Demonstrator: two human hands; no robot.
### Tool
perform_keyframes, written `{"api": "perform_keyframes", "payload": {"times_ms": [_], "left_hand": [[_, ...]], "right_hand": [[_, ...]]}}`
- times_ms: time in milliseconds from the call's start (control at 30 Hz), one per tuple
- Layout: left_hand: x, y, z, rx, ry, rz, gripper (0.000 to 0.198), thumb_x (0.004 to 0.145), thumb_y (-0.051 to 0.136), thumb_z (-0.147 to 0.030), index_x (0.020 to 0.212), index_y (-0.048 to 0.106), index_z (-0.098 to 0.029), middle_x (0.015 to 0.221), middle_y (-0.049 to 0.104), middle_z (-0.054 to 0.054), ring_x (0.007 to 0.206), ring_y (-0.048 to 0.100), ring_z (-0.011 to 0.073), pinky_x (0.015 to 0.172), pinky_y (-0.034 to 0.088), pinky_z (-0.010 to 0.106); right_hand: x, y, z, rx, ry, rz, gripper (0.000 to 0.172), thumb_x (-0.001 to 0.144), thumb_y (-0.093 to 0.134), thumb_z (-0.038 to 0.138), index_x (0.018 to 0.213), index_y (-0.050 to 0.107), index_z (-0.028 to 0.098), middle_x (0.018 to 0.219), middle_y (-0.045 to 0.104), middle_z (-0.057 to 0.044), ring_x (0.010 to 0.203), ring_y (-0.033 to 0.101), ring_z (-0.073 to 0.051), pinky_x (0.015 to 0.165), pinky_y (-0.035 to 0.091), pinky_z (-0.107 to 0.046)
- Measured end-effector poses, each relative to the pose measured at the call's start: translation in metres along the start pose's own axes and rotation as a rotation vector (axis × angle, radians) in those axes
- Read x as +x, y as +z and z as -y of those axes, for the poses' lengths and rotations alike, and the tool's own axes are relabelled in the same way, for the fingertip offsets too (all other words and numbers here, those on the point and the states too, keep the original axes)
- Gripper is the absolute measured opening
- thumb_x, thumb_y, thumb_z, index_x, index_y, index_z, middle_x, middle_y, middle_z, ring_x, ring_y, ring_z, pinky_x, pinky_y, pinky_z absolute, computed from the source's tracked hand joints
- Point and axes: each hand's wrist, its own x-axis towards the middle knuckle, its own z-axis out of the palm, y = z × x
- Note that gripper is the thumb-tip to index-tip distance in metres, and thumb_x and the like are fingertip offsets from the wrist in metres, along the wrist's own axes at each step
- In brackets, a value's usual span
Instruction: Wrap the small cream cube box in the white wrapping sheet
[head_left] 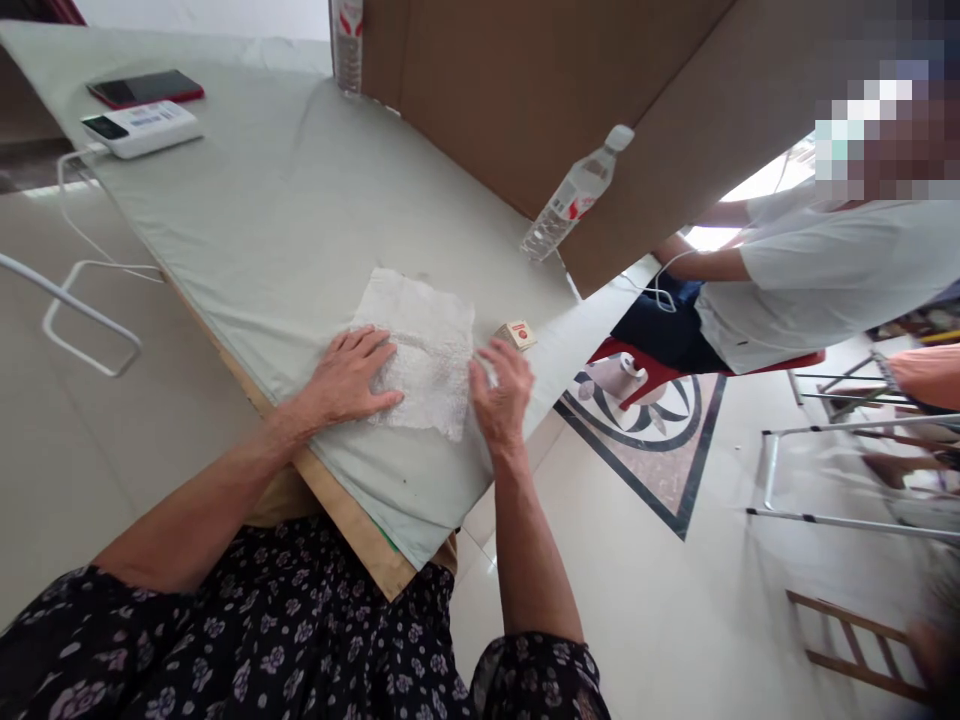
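A square, crinkled white sheet [424,350] with uneven edges lies spread on the cloth-covered table; I cannot tell if it is bubble wrap or paper. My left hand [352,378] rests flat on its left side, fingers apart. Along the right edge of the sheet is my right hand [504,392], with its fingers loosely curved and apart and nothing seen in them. Just beyond those fingertips sits a small cream box [517,334] with red print, partly hidden by the hand.
A clear water bottle [574,195] stands by a brown cardboard panel [510,100], with another bottle [349,45] farther left. A phone [146,88] and a white device [142,128] with a cable lie at far left. A person in a white shirt [840,270] sits at right.
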Motion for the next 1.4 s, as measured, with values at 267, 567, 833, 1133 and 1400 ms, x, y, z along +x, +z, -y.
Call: {"api": "perform_keyframes", "payload": {"times_ms": [267, 567, 833, 1133, 1400], "left_hand": [[-0.001, 0.001, -0.001, -0.033, -0.031, -0.025, 0.080, 0.085, 0.064, -0.053, 0.155, 0.046, -0.016, 0.162, 0.048, 0.017, 0.155, 0.036, 0.0373, 0.127, 0.026, 0.051], [-0.001, 0.000, -0.001, -0.067, -0.050, -0.033, 0.088, 0.084, 0.066, -0.053, 0.159, 0.038, -0.016, 0.162, 0.048, 0.017, 0.155, 0.036, 0.0378, 0.127, 0.024, 0.052], [0.000, 0.004, 0.000, -0.079, -0.030, -0.051, 0.088, 0.083, 0.067, -0.052, 0.158, 0.039, -0.015, 0.162, 0.048, 0.018, 0.154, 0.037, 0.0378, 0.127, 0.025, 0.050], [0.000, 0.003, -0.001, -0.096, -0.032, -0.050, 0.087, 0.083, 0.067, -0.050, 0.158, 0.038, -0.017, 0.162, 0.048, 0.017, 0.155, 0.037, 0.0379, 0.127, 0.025, 0.052], [0.000, 0.003, 0.001, -0.072, -0.040, -0.053, 0.088, 0.083, 0.067, -0.051, 0.159, 0.037, -0.016, 0.162, 0.048, 0.018, 0.154, 0.037, 0.0388, 0.126, 0.025, 0.052]], "right_hand": [[0.052, 0.001, -0.056, 0.044, 0.347, -0.095, 0.066, 0.079, 0.069, 0.042, 0.137, 0.056, 0.014, 0.135, 0.066, -0.021, 0.126, 0.062, -0.035, 0.111, 0.045, -0.062], [0.029, 0.007, 0.017, 0.362, -0.057, 0.264, 0.057, 0.086, 0.070, 0.042, 0.140, 0.060, 0.028, 0.135, 0.071, -0.007, 0.115, 0.068, -0.024, 0.102, 0.054, -0.042], [0.022, 0.042, 0.030, 0.305, -0.151, 0.507, 0.061, 0.083, 0.074, 0.031, 0.143, 0.061, 0.025, 0.143, 0.069, -0.008, 0.130, 0.064, -0.028, 0.116, 0.045, -0.047], [0.017, 0.045, 0.035, 0.286, -0.127, 0.460, 0.060, 0.085, 0.073, 0.032, 0.144, 0.061, 0.025, 0.144, 0.069, -0.008, 0.130, 0.064, -0.026, 0.116, 0.044, -0.046], [0.017, 0.042, 0.035, 0.242, -0.173, 0.429, 0.064, 0.087, 0.074, 0.034, 0.147, 0.057, 0.025, 0.148, 0.066, -0.010, 0.135, 0.061, -0.028, 0.119, 0.043, -0.050]]}}
